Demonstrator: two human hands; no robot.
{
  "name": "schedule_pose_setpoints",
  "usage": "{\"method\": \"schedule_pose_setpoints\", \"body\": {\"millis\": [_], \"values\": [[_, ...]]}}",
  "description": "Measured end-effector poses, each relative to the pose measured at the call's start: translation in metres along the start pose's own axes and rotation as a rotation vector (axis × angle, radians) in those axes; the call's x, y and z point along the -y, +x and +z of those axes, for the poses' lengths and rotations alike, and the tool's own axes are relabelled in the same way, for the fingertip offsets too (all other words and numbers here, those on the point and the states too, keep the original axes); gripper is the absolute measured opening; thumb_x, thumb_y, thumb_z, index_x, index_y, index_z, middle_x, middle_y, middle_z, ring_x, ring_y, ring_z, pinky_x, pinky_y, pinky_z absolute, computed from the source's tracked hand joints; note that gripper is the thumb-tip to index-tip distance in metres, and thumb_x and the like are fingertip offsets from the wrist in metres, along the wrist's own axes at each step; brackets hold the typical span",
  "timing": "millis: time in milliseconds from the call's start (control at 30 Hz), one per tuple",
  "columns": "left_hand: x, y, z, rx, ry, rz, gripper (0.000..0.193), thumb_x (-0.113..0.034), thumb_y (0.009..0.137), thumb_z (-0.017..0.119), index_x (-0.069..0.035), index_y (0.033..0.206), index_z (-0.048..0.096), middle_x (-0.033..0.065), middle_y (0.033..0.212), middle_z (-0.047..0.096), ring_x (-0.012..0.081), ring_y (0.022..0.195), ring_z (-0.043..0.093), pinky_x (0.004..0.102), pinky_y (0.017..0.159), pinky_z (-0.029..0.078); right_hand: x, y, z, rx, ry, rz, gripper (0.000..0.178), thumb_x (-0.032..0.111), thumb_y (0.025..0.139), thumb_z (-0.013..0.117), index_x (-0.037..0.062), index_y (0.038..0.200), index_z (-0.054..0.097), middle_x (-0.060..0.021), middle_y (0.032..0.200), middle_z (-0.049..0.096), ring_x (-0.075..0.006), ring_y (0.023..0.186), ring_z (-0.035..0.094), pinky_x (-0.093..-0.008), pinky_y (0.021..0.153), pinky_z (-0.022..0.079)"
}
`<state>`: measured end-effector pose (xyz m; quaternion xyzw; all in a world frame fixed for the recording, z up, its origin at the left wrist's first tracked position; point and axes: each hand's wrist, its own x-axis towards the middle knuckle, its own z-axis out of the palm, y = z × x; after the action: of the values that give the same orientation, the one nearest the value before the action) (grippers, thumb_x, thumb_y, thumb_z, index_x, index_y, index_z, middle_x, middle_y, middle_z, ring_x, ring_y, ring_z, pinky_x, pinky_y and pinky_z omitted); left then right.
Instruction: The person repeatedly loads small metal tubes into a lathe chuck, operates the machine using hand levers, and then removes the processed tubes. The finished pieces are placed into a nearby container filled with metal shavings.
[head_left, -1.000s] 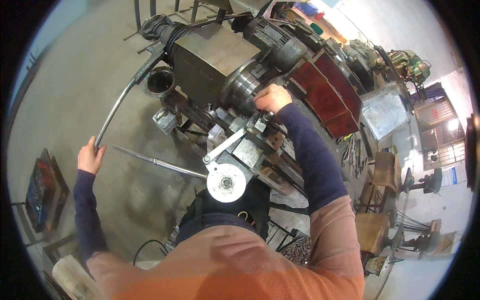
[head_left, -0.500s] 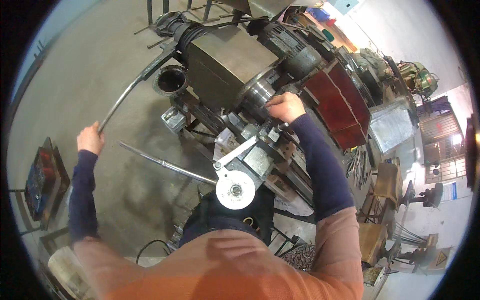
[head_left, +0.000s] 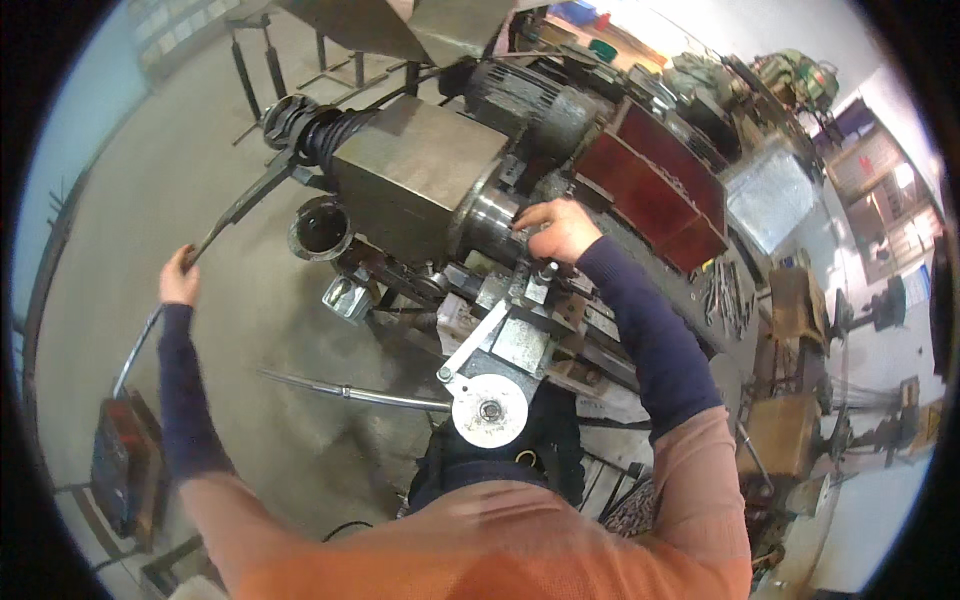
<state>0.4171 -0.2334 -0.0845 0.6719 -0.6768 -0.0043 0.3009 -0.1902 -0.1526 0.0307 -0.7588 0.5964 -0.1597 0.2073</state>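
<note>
At the left, my left hand (head_left: 180, 280) is closed round a long metal lever (head_left: 240, 210), whose bright lower end shows below the hand. The lever runs up to the rear end of a lathe's box-shaped headstock (head_left: 415, 150). My right hand (head_left: 562, 232) is at the front of the round steel chuck (head_left: 490, 218), fingers bent against its face. Whatever those fingers may hold is hidden. Just below that hand is the tool post (head_left: 540, 285). Closer to my body are a flat pale crank arm (head_left: 474, 340) and a white round handwheel (head_left: 490, 411).
A second metal rod (head_left: 345, 391) sticks out left from near the handwheel. An electric motor (head_left: 530, 105) and a dark red tray (head_left: 655, 185) stand behind the chuck. Several hand tools (head_left: 728, 295) lie at the right. A red and black box (head_left: 122, 465) is at lower left.
The view has shifted, and the machine appears farther left. More of the lever now shows below my left hand. My right hand stays at the chuck, its fingers slightly more extended.
</note>
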Motion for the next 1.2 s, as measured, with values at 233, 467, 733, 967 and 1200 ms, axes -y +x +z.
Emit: {"method": "schedule_pose_setpoints", "body": {"millis": [233,467,733,967,1200], "values": [[-0.090,-0.078,0.204,0.570,0.057,0.032,0.041,-0.028,0.069,0.067,-0.005,0.102,0.061,0.0181,0.095,0.063,0.0326,0.091,0.061,0.0394,0.079,0.048,-0.050,-0.140,-0.054,-0.446,-0.003,-0.055,0.039,0.004,0.055,0.058,0.0049,0.093,0.066,-0.0135,0.097,0.063,-0.0253,0.092,0.059,-0.0319,0.084,0.045],[-0.102,-0.045,0.215,0.823,0.658,0.468,0.029,-0.023,0.076,0.059,-0.020,0.105,0.058,0.0107,0.091,0.065,0.0268,0.087,0.063,0.0425,0.072,0.049,-0.151,-0.357,-0.048,-0.531,0.086,0.596,0.036,0.007,0.058,0.052,0.0009,0.090,0.067,-0.0150,0.085,0.066,-0.0222,0.082,0.063,-0.0300,0.078,0.047],[-0.081,-0.083,0.093,0.577,0.133,0.036,0.042,-0.028,0.076,0.062,-0.012,0.114,0.055,0.0145,0.092,0.064,0.0287,0.086,0.062,0.0389,0.073,0.049,-0.278,-0.544,-0.053,-0.201,-0.511,1.364,0.060,0.015,0.061,0.066,0.0115,0.119,0.053,-0.0141,0.113,0.058,-0.0302,0.104,0.055,-0.0378,0.088,0.044],[-0.058,-0.188,0.049,0.332,-0.527,-0.685,0.035,-0.021,0.080,0.056,0.004,0.105,0.056,0.0126,0.073,0.060,0.0174,0.051,0.058,0.0297,0.048,0.050,-0.348,-0.638,-0.034,0.043,-0.593,1.543,0.035,0.023,0.074,0.058,0.0053,0.104,0.056,-0.0204,0.098,0.061,-0.0359,0.096,0.058,-0.0432,0.080,0.046],[-0.067,-0.209,0.041,0.212,-0.564,-0.776,0.027,-0.014,0.077,0.046,0.000,0.096,0.057,0.0036,0.062,0.048,0.0154,0.046,0.052,0.0289,0.038,0.048,-0.298,-0.658,0.015,-0.113,-0.555,1.678,0.033,0.025,0.068,0.061,0.0047,0.094,0.063,-0.0190,0.094,0.063,-0.0364,0.092,0.059,-0.0436,0.079,0.047]]}}
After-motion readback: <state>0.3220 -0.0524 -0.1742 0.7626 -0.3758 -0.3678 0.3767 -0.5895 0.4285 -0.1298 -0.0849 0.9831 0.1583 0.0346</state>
